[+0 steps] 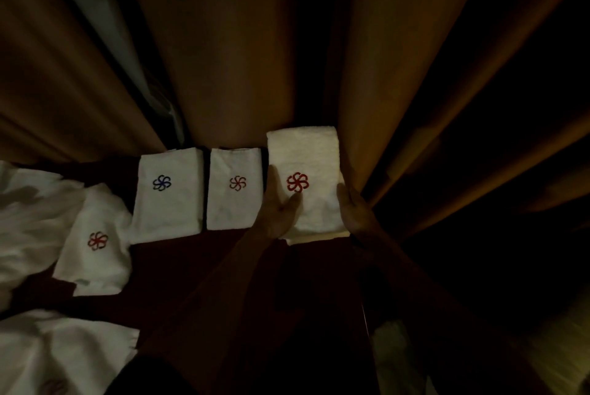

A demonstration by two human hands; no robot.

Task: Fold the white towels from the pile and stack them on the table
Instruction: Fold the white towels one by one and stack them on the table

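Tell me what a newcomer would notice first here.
The bright red-emblem towel, right of centre, stands out, with the left hand and right hand at its side edges. Left of it lie a faint-emblem towel and a blue-emblem towel, then the unfolded pile at far left.

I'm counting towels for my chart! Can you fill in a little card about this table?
Folded row: blue-flower towel, pale-red-flower towel, red-flower towel
Held: red-flower towel, by left hand and right hand
Not yet folded: towel pile, far left
Behind: curtains
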